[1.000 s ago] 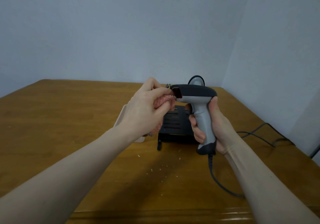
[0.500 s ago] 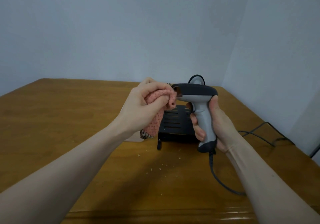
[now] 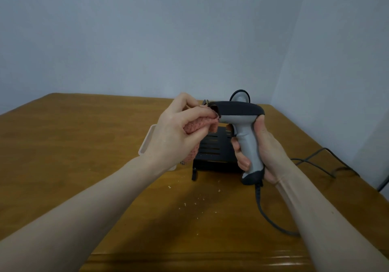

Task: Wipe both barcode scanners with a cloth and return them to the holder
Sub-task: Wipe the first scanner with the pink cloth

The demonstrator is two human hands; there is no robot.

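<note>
The right hand [image 3: 263, 151] grips the handle of a grey-and-black pistol-shaped plastic barcode scanner [image 3: 242, 122], held above the black slotted holder [image 3: 212, 151]. The left hand [image 3: 174, 132] pinches a bunched pink knitted cloth [image 3: 200, 124] against the scanner's nose. A second scanner [image 3: 240, 96] stands behind the holder.

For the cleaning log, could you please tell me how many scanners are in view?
2. One scanner is held by the right hand; a second scanner shows partly behind it, mostly hidden.
</note>
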